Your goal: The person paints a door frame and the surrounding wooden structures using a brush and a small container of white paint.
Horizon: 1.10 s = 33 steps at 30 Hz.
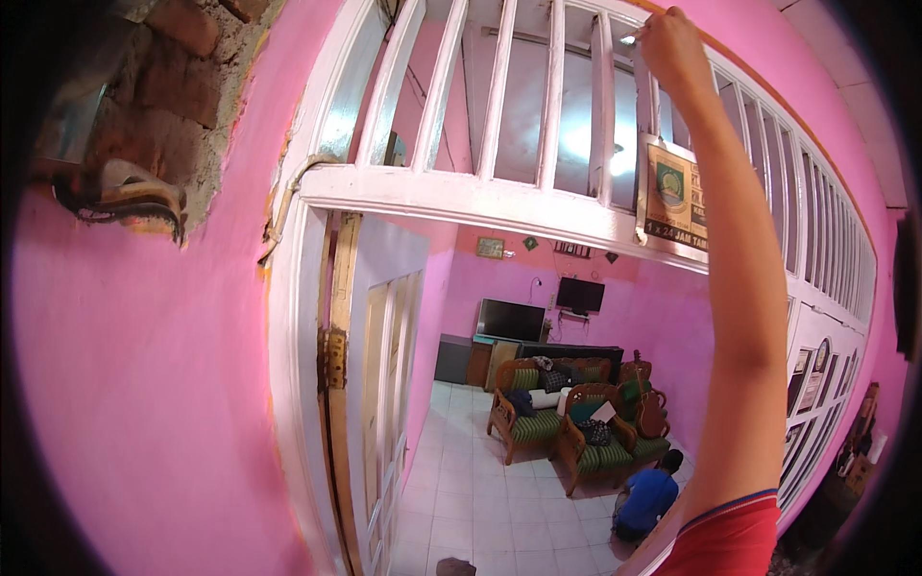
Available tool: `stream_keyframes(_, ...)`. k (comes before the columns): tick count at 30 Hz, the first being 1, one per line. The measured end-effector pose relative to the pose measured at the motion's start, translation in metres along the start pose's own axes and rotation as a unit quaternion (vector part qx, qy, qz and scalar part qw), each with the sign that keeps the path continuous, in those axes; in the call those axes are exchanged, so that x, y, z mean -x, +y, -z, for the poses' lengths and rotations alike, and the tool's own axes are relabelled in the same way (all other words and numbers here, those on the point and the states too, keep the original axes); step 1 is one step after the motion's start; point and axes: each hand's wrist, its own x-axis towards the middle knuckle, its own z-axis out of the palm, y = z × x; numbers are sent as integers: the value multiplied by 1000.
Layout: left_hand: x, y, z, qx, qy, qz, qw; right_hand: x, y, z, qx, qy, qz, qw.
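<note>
My right hand (669, 46) is raised high at the top of the white slatted transom (499, 96) above a doorway. Its fingers are closed, with the fingertips against the upper ends of the slats. Something small and pale shows at the fingertips, too small to make out. My bare right forearm, below it a red sleeve (730, 538), passes in front of a printed sign (663, 197) fixed to the transom and hides part of it. My left hand is out of view.
A white door (379, 384) stands open inward at the left. Beyond are carved wooden armchairs with green cushions (533, 427), a guitar (653, 418), two dark screens (509, 320) and a crouching person in blue (648, 499). Brickwork (163, 86) is exposed in the pink wall.
</note>
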Motion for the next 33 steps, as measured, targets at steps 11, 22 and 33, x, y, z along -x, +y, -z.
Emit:
stream_keyframes(11,12,23,16,-2,-84,11,996,67,-70,171,-270,-50,-216,937)
stream_keyframes(22,52,15,47,-5,-103,61,993,336,-273,321,-623,-289,-340,643)
stream_keyframes(33,71,9,24,-71,42,28,996,562,-364,384,-578,-469,-660,103)
